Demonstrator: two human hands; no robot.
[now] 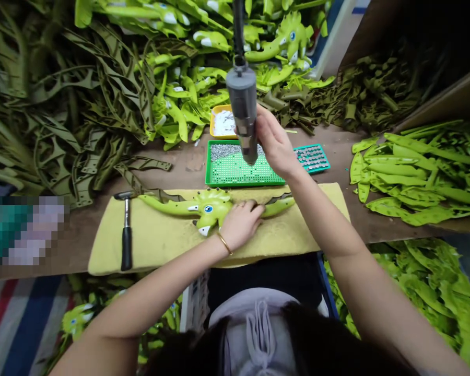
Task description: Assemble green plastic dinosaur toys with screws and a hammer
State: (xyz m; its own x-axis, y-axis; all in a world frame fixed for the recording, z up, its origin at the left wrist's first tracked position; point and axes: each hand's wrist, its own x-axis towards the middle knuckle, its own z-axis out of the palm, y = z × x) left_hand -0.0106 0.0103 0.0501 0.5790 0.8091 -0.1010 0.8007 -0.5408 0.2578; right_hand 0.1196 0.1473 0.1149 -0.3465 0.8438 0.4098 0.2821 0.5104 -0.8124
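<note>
On the brown workbench (pixel 188 164), a yellow felt pad (pixel 160 245) holds a lime-green toy dinosaur (pixel 211 209) beside a black-handled hammer (pixel 126 235). The left hand (pixel 241 224) presses flat on the dinosaur, while the right hand (pixel 272 143) wraps around a hanging grey power driver (pixel 243 112) above a green tray (pixel 243 175) of rivets.

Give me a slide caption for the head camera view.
Left hand on a green toy dinosaur part on a yellow pad; right hand grips a grey hanging power tool.
</note>
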